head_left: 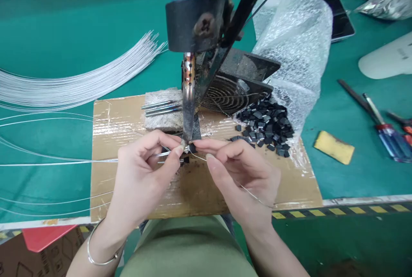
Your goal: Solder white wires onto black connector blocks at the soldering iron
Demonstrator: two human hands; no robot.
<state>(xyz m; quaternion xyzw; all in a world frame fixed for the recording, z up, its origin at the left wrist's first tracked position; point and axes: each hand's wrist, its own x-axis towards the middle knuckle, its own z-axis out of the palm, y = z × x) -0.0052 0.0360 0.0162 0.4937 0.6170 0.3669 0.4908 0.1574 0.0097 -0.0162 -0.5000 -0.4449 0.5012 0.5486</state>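
Note:
Beneath the tip of a soldering iron (189,96), my left hand (148,174) pinches thin white wires (103,161) close to their ends. My right hand (243,174) is beside it, its fingertips at a small black piece, and a thin strand of solder (251,194) runs through that hand. The fingertips of both hands nearly meet. Just below them, another small black piece (186,160) lies on the brown board (112,139). Fingers partly hide the joint under the tip.
A wire bundle (116,68) curves at the left. Metal rods (161,108) rest on a pale block. Behind the iron is a round-grilled fan (225,94), with a black pile (268,126) beside it. At the right are bubble wrap (296,41), a yellow sponge (334,147) and a screwdriver (391,137).

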